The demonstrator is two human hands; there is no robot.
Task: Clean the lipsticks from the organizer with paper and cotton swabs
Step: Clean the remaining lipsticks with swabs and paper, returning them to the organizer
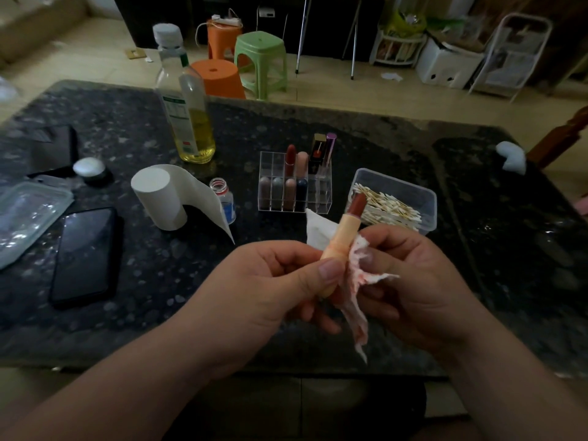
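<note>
The left hand (pixel 280 281) is holding a lipstick (pixel 345 232) above the near part of the dark surface (pixel 509 249). Its grip is pinching the peach tube's lower half between the thumb and curled fingers. The tube is tilting toward 1 o'clock, and the brown-red stick is showing at its top. The right hand (pixel 413 281) is sitting just at 3 o'clock of the tube. Its grip is pinching a crumpled, pink-stained paper (pixel 358 283) and holding it against the tube's side. The paper's tail is hanging toward 6 o'clock between the two hands.

At 12 o'clock of the hands, a clear organizer (pixel 323 198) is standing on the surface. It is keeping several more lipsticks upright in its cells, with four in the front row and taller ones behind. At 1 o'clock, just beside the organizer, a clear box (pixel 426 198) is holding swabs (pixel 388 208). A white sheet (pixel 318 230) is lying between the organizer and the held tube.

At 10 o'clock a roll (pixel 159 198) is standing on end, its loose strip trailing past a small open bottle (pixel 227 202). Farther back, at 11 o'clock, an oil bottle (pixel 191 122) is standing. At 9 o'clock a phone (pixel 86 253) is lying flat, with a clear lid (pixel 31 214) near it.
</note>
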